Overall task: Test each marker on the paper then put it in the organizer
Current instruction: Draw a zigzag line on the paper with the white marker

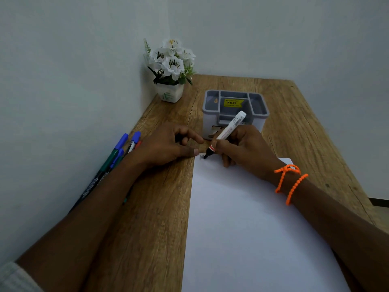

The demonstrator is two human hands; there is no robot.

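My right hand [244, 148] grips a white marker [229, 127] with a black tip, and the tip touches the top left corner of the white paper [248, 224] beside a small dark mark. My left hand [166, 144] rests on the wooden table at the paper's top left corner, fingers loosely curled; whether they hold something is hidden. A grey organizer [235, 110] with several compartments and a yellow price sticker stands just behind both hands. Several other markers [117, 152], capped blue and green, lie at the table's left edge, partly under my left forearm.
A white pot of white artificial flowers [170, 68] stands in the far left corner against the wall. The wooden table [305, 127] meets the wall on its left and far sides. Orange beaded bands [290, 180] circle my right wrist.
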